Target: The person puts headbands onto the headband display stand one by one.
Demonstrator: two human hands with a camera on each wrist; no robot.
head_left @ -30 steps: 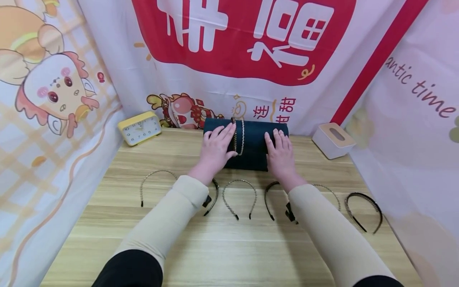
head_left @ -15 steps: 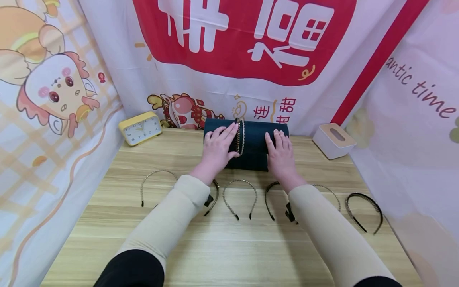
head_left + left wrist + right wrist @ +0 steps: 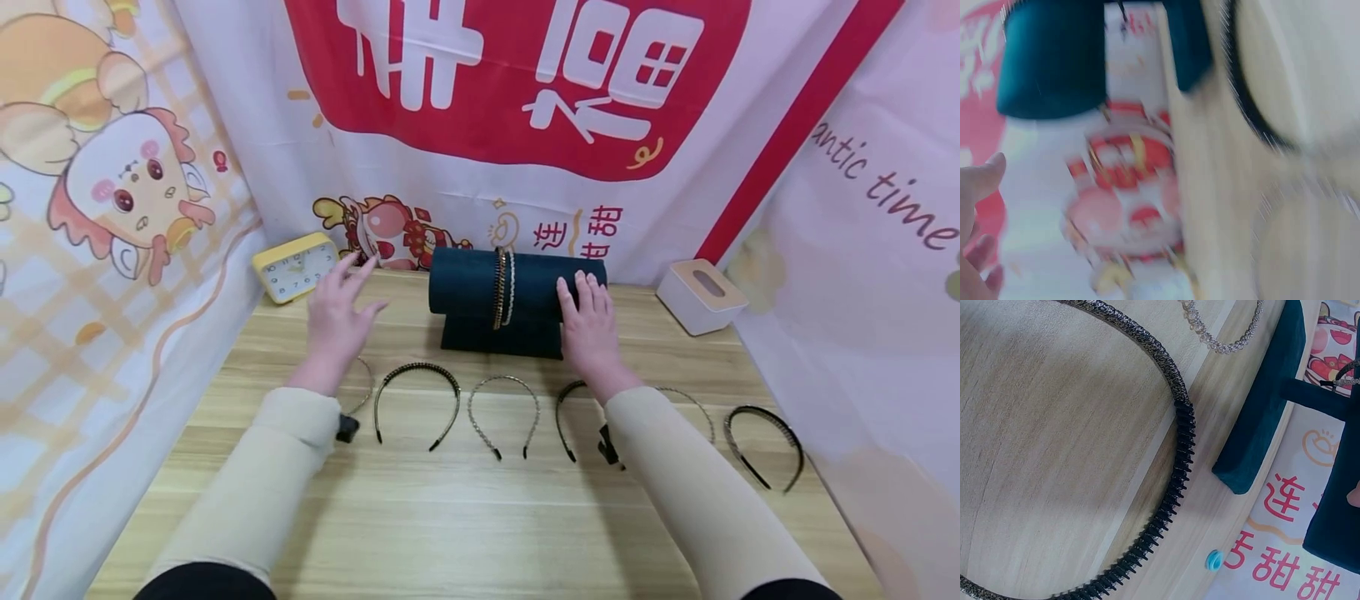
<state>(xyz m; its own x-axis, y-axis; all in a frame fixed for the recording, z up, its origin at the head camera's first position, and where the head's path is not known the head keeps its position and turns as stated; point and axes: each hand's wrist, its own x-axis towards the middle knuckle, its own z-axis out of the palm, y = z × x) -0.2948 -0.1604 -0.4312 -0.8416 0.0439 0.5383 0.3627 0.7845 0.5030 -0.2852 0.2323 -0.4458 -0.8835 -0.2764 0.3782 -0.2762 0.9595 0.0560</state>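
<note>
A dark teal roll-shaped display stand (image 3: 465, 283) stands at the back of the table. Two headbands loop around its roll side by side: a brown-gold one (image 3: 499, 292) and a pale one (image 3: 512, 287). My right hand (image 3: 591, 329) rests on the roll's right end, fingers extended. Apart from the stand, to its left, my left hand (image 3: 337, 312) hovers with spread fingers and holds nothing. In the left wrist view, blurred, that hand (image 3: 979, 231) is below the roll's end (image 3: 1054, 69). A fingertip (image 3: 1354, 497) touches the roll in the right wrist view.
More headbands lie in a row: a dark one (image 3: 417, 366), a beaded one (image 3: 504, 378), a black one (image 3: 765, 412) at far right; others are partly behind my arms. A yellow clock (image 3: 296, 267) stands back left, a tissue box (image 3: 701, 296) back right. A small blue cap (image 3: 1214, 560) appears too.
My left hand slid the brown-gold headband right along the roll, close to the pale one, then let go and moved left off the stand. The right hand stayed on the roll.
</note>
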